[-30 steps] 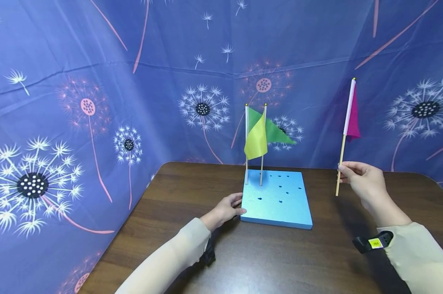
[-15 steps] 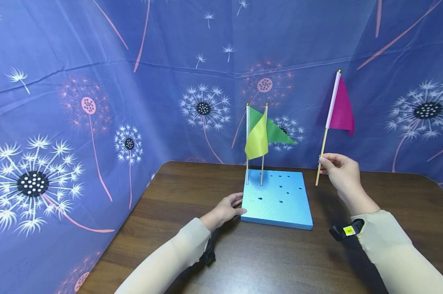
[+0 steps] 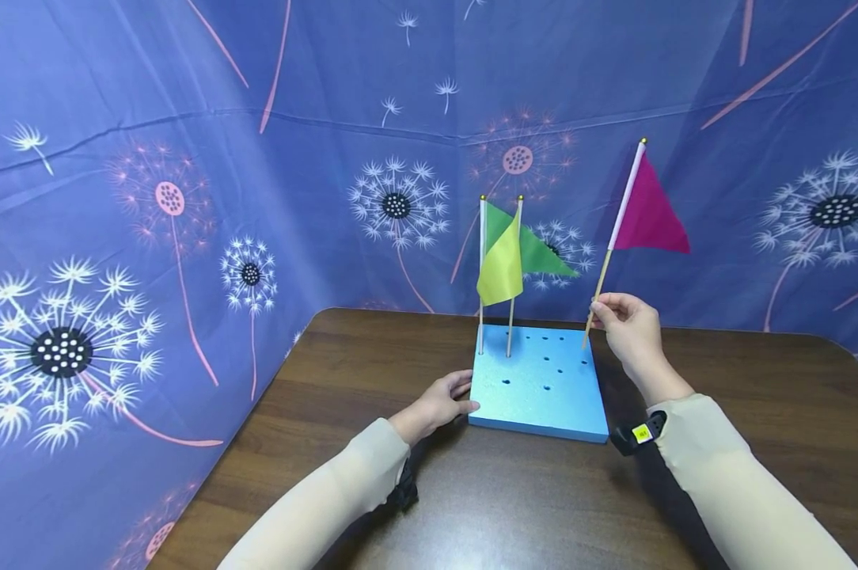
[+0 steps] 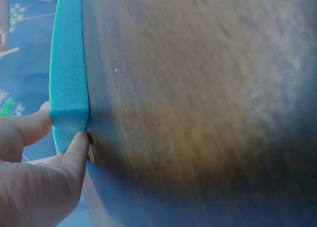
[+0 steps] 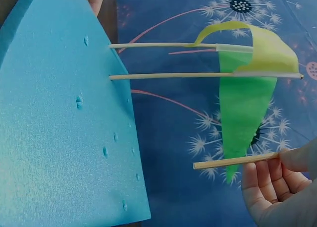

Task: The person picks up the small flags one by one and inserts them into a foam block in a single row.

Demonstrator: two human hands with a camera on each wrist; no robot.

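My right hand (image 3: pixel 630 331) pinches the lower wooden stick of a magenta flag (image 3: pixel 648 210) between thumb and fingers. The flag leans to the right, and in the right wrist view its bare stick end (image 5: pixel 213 163) hangs apart from the blue board (image 5: pixel 54 152). That end is above the board's far right part in the head view. My left hand (image 3: pixel 436 405) holds the left edge of the board, thumb over it and fingers at the side. Near the far left corner, a green flag (image 3: pixel 545 257) and a yellow flag (image 3: pixel 500 271) stand upright in holes.
Several small holes dot the top of the board. It lies on a brown wooden table (image 3: pixel 372 348). Behind and to the left hangs a blue cloth (image 3: pixel 294 198) printed with dandelions.
My right hand has carried the magenta flag leftward, from beside the board to above its far right part, and the flag now tilts more. My left hand stays at the board's edge.
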